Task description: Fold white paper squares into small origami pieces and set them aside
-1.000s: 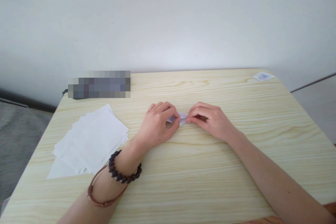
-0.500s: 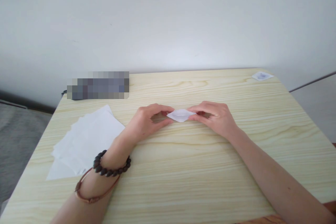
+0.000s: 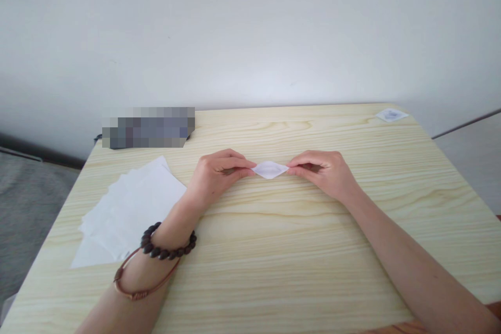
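Observation:
A small folded piece of white paper (image 3: 269,169), shaped like a diamond with two pointed ends, is stretched between my hands over the middle of the table. My left hand (image 3: 222,172) pinches its left tip between thumb and fingers. At the opposite tip, my right hand (image 3: 319,171) has the same kind of pinch. A dark beaded bracelet and a brown cord circle my left wrist. Left of that arm lies a fanned stack of white paper sheets (image 3: 133,209), partly covered by my forearm.
The pale wood-grain table (image 3: 274,261) stands against a white wall (image 3: 250,31). A blurred-out dark object (image 3: 151,133) lies at its back left. At the far right corner rests another folded white paper diamond (image 3: 391,115) with a bluish middle.
Both hands have slid outward to the very tips of the folded paper and now pinch it more tightly. The paper's middle looks rounder than before.

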`<action>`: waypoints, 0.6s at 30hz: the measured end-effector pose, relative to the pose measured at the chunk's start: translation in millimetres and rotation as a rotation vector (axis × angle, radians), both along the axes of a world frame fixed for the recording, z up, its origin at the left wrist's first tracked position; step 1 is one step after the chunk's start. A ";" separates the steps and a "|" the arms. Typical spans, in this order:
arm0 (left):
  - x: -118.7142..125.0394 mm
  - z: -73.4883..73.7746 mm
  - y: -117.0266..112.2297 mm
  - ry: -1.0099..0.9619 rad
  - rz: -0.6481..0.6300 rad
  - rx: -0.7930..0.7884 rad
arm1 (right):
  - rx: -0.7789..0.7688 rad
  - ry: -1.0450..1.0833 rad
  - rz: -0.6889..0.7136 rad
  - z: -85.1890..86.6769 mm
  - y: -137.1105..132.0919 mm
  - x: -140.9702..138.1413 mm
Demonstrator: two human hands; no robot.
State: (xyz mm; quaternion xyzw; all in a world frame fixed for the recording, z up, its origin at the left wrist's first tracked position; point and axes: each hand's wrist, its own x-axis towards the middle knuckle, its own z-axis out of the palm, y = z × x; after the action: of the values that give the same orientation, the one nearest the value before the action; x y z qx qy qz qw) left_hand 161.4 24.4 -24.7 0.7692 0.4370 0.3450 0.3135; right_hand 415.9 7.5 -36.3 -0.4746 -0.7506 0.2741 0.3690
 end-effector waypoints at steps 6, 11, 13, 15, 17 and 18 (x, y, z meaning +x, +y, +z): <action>2.9 1.3 -2.1 -0.065 0.037 -0.099 | 0.109 -0.092 0.070 4.7 0.0 -3.7; 3.9 2.6 -2.5 -0.076 -0.033 -0.096 | 0.224 -0.166 0.132 5.4 -1.2 -7.4; 3.8 3.6 -2.6 -0.074 -0.045 -0.089 | 0.248 -0.187 0.143 4.9 -2.2 -8.4; 3.6 4.8 -2.7 -0.067 -0.055 -0.084 | 0.269 -0.208 0.155 4.5 -3.2 -9.2; 3.3 5.7 -2.6 -0.053 -0.064 -0.078 | 0.288 -0.221 0.166 4.1 -3.8 -9.5; 3.1 5.9 -2.4 -0.045 -0.065 -0.075 | 0.297 -0.222 0.169 3.8 -3.9 -9.4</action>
State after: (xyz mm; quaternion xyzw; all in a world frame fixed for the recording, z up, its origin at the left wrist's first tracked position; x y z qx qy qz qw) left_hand 164.5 22.0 -18.8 0.7627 0.4171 0.3352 0.3633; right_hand 406.4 3.6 -32.5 -0.3777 -0.8559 0.1365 0.3258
